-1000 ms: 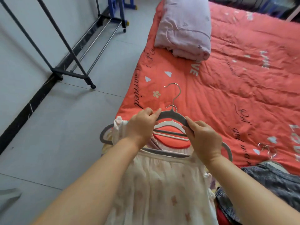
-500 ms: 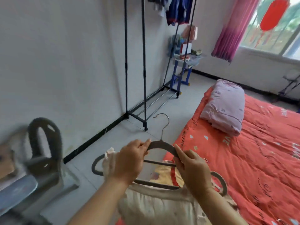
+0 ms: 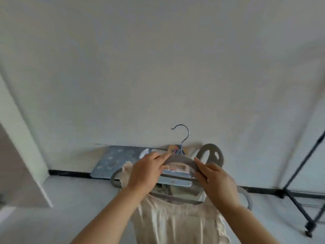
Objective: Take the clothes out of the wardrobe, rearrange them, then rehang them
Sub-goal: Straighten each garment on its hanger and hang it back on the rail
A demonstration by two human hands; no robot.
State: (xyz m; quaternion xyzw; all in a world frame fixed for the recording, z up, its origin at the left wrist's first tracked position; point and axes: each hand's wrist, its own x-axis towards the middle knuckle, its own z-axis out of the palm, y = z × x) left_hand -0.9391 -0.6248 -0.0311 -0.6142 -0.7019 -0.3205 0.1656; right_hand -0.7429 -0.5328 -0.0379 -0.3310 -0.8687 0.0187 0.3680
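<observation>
Holding a grey hanger (image 3: 181,159) up before a pale wall (image 3: 158,67), the person has both hands at its crown. The left hand (image 3: 146,172) pinches the hanger's left shoulder just beside the neck, thumb and fingers curled over the top edge. The right hand (image 3: 217,183) grips the right shoulder the same way, fingertips on the arm just below the neck. The hands are near each other, with the hanger's neck between them.

The metal hook (image 3: 188,132) stands upright above the hands. Its open end points to the person's left and touches nothing.

A cream dress (image 3: 175,222) hangs from the hanger, below the hands and between the forearms. One strap sits on the hanger's left arm, just outside the left hand. The hanger's curved ends stick out past both wrists.

Behind the hanger, a blue-grey spotted panel (image 3: 117,158) sits at the foot of the wall; whether it leans or lies flat cannot be told. A grey oval piece (image 3: 210,152) with cut-outs shows just beyond the right hand. A black skirting strip (image 3: 66,173) runs along the wall's base.

A black clothes rack (image 3: 299,175) stands at the far right on the grey floor (image 3: 70,208), well apart from the hanger. The frame is blurred, and the small items behind the hanger cannot be made out.
</observation>
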